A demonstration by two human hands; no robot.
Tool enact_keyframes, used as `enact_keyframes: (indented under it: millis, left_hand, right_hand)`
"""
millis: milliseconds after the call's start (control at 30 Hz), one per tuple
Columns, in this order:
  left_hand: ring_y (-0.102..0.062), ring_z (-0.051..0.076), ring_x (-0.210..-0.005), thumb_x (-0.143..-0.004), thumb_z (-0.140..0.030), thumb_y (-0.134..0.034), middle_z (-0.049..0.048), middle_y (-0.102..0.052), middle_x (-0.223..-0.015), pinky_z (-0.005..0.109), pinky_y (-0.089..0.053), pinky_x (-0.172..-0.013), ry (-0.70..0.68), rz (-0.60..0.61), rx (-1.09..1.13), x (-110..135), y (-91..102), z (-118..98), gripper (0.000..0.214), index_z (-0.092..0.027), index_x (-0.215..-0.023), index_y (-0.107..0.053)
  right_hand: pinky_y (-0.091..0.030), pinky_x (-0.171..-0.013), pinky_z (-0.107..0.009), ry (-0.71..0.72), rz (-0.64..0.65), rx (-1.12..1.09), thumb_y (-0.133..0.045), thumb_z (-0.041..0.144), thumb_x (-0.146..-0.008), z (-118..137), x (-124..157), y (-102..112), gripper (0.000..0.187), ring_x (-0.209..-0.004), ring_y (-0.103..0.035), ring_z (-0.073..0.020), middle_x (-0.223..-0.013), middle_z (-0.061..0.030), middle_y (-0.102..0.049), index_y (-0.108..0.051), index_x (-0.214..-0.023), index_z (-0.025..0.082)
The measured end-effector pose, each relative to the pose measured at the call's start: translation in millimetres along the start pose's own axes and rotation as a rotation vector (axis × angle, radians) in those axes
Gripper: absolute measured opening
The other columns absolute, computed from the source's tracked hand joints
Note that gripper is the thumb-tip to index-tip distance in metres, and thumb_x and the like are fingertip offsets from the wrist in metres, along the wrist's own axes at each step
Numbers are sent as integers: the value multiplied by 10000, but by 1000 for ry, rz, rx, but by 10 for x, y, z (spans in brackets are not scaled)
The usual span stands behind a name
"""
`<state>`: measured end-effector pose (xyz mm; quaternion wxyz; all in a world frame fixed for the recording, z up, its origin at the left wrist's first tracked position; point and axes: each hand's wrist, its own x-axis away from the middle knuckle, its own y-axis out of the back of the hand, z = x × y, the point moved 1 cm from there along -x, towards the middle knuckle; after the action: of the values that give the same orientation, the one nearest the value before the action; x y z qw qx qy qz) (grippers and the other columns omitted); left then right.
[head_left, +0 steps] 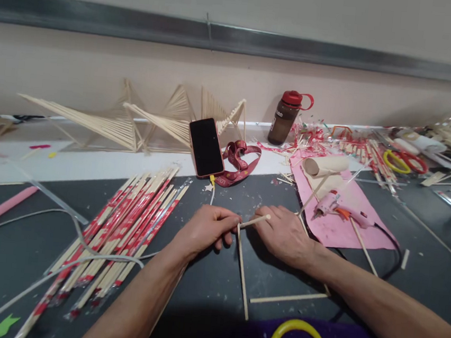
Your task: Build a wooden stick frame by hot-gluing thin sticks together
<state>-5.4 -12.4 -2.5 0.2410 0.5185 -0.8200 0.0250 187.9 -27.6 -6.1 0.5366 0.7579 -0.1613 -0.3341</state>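
Observation:
My left hand is closed, with thumb and forefinger pinching thin wooden chopsticks where two ends meet at a corner. One short wooden chopstick runs from that pinch to the right, across the fingers of my right hand. Those fingers are curled and partly hidden, and seem closed on the same piece. A longer chopstick slants from the corner toward me. Near my right forearm, another chopstick lies crosswise on the dark mat. Still another rises behind my right hand.
Wrapped chopsticks lie left, crossed by a white cable. A phone leans before a stick structure. The glue gun rests on pink paper, near a bottle. Yellow scissors handles are close to me.

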Motion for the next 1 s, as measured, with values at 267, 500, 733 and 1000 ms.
enact_keyframes:
  millis: [267,500,733,1000]
  left_hand:
    - [-474,58,-398,-720,-273,-639,-14,-590,-497,159,-341,-379,49,-6,83,10,9,17,276,-112,-938,-689]
    - [-491,60,-414,-712,-263,-641,-7,-594,-500,155,-353,-384,18,-1,97,4,-1,14,273,-108,-928,-699]
    - [-481,66,-389,-721,-339,-644,5,-608,-521,163,-362,-358,64,-29,84,5,-36,11,338,-89,-949,-665]
    - [-506,76,-464,-713,-251,-605,-25,-575,-559,155,-384,-365,-9,-157,-37,-5,-48,-2,304,-140,-990,-663]
  right_hand:
    - [-291,-661,-320,11,-48,-37,-409,170,-926,2,18,37,191,-759,-481,-177,-880,-67,-596,-599,-905,161]
    - [-270,-645,-312,-5,-52,-31,-434,185,-918,-3,37,-13,157,-706,-450,-173,-809,-39,-564,-590,-905,187]
    - [-273,-643,-319,-7,-82,-19,-435,163,-908,-17,26,-40,147,-723,-463,-181,-836,-46,-583,-576,-868,177]
    - [-276,-629,-320,-61,81,16,-463,146,-882,-34,-10,-53,113,-731,-477,-184,-822,-58,-572,-572,-857,159]
